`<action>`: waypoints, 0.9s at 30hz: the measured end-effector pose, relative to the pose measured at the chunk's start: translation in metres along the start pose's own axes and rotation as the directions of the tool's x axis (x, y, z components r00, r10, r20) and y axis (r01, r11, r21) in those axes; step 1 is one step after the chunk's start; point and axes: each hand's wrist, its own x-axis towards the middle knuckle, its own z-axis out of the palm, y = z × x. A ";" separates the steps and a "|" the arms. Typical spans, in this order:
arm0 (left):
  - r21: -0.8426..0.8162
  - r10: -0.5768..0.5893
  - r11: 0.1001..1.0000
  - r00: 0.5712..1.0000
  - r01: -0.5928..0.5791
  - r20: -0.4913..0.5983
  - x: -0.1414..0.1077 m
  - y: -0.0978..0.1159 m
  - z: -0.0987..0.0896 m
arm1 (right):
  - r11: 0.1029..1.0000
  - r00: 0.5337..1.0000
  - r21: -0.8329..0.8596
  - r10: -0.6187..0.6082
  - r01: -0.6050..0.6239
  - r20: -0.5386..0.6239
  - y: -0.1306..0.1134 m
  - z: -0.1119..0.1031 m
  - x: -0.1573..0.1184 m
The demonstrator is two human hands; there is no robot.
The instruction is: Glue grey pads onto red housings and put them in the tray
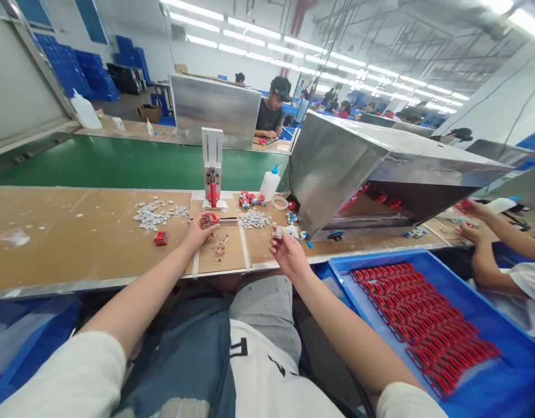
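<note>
My left hand (198, 233) is closed on a small red plastic part (212, 218), just in front of an upright metal fixture (212, 165) with a red handle. My right hand (290, 253) pinches a small whitish block (279, 232) in its fingertips, above the bench's front edge. Another red part (161, 238) lies on the bench left of my left hand. Between the hands stands a little pinkish cup (220, 248) with bits around it. Grey flat pieces (254, 219) lie in a heap behind them, with a second grey pile (154, 216) farther left.
A white bottle with a blue tip (269, 184) stands near red, white and blue pieces (248, 200). A metal hood (358, 174) rises at the right. Below it, a blue tray (424, 255) holds rows of red frames. Behind the bench runs a green belt (119, 159). A co-worker's arms (489, 249) reach in at right.
</note>
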 end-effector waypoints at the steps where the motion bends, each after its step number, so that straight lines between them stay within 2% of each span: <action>1: 0.005 0.005 1.000 1.000 -0.005 -0.018 0.000 0.001 0.000 | 1.000 1.000 0.011 0.005 -0.005 0.014 0.001 0.004 0.009; 5: 0.050 0.057 0.997 0.995 -0.053 -0.082 0.001 0.005 -0.002 | 0.999 0.993 -0.040 0.032 -0.028 0.115 0.011 0.025 0.057; 8: 0.175 0.121 0.978 0.992 -0.111 -0.047 0.010 0.012 -0.005 | 0.988 0.986 -0.148 -0.016 0.041 0.167 0.025 0.048 0.107; 11: 0.398 0.238 0.888 0.971 -0.229 0.027 0.023 0.020 -0.008 | 0.956 0.971 -0.254 -0.091 0.147 0.220 0.047 0.070 0.153; 13: 0.482 0.303 0.827 0.951 -0.291 0.053 0.030 0.023 -0.010 | 0.927 0.954 -0.300 -0.145 0.223 0.263 0.064 0.078 0.173; 15: 0.517 0.342 0.792 0.937 -0.325 0.064 0.034 0.025 -0.012 | 0.908 0.942 -0.321 -0.180 0.270 0.282 0.080 0.078 0.182; 18: 0.569 0.369 0.740 0.924 -0.360 0.104 0.033 0.024 -0.014 | 0.910 0.947 -0.337 -0.147 0.243 0.284 0.095 0.071 0.180; 23: 0.636 0.402 0.675 0.909 -0.374 0.108 0.029 0.025 -0.020 | 0.915 0.930 -0.359 -0.044 0.184 0.364 0.098 0.066 0.170; 27: 0.654 0.386 0.631 0.900 -0.416 0.200 0.028 0.030 -0.022 | 0.903 0.921 -0.377 -0.050 0.207 0.387 0.097 0.067 0.169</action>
